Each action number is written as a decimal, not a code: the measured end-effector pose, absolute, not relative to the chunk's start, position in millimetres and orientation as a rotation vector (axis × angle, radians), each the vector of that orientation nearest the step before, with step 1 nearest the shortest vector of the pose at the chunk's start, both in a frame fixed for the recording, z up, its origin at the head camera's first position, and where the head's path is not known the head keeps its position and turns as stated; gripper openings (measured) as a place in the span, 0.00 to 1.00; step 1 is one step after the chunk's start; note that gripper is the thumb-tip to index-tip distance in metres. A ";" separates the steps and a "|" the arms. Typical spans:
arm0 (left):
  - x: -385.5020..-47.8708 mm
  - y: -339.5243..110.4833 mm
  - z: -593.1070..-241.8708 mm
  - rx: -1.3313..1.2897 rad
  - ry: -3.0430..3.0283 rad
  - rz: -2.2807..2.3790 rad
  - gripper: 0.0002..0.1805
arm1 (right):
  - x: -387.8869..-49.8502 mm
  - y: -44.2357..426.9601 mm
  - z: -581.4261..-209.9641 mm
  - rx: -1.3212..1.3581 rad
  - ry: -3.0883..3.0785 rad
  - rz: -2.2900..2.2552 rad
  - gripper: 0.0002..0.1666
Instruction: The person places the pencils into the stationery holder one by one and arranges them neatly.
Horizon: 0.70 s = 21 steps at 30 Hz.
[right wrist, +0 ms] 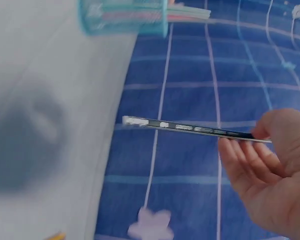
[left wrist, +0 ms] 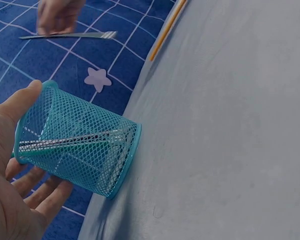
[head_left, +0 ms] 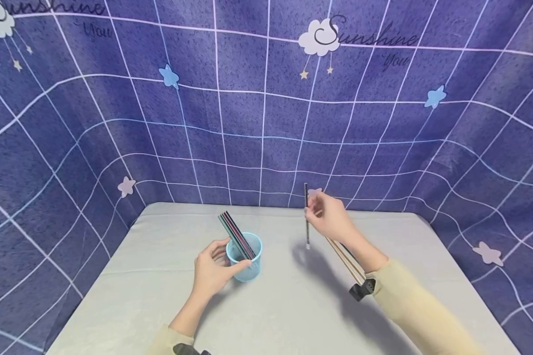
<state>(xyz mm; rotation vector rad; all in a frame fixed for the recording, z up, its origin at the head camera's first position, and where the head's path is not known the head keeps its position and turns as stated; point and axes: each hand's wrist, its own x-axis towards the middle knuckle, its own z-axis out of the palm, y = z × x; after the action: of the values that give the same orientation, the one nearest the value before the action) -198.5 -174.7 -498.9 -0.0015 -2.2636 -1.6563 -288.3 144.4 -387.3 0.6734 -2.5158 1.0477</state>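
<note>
My left hand [head_left: 209, 270] grips the light blue mesh cup [head_left: 250, 272] from its left side, thumb near the rim. Several dark, green and red pencils [head_left: 234, 232] lean to the left inside it. To the right of the cup, my right hand [head_left: 332, 218] pinches a slim dark pencil [head_left: 307, 234] with a pale lower end, held nearly upright. The right wrist view shows this pencil [right wrist: 185, 128] between thumb and fingertips, with a white tip. In the left wrist view the cup [left wrist: 85, 140] has its base close to the table surface; whether they touch I cannot tell.
Natural-wood pencils [head_left: 344, 260] lie on the white-covered table [head_left: 275, 315] below my right forearm, partly hidden by it. A blue gridded curtain [head_left: 240, 113] with stars and clouds stands behind the table and along both sides.
</note>
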 end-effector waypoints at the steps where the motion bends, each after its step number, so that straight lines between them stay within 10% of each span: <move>1: -198.8 -174.6 -498.6 -0.004 -2.261 -1.654 0.41 | -287.4 137.2 -383.9 0.691 -2.474 1.100 0.04; 21: -201.0 -174.9 -498.9 -0.019 -2.235 -1.687 0.42 | -269.6 36.9 -389.9 1.222 -2.358 1.397 0.05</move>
<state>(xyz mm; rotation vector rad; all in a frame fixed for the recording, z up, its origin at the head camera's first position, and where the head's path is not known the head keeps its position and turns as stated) -201.0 -174.9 -498.9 -0.0191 -2.2351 -1.6867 -269.6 36.9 -389.9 1.2223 -2.3583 1.3968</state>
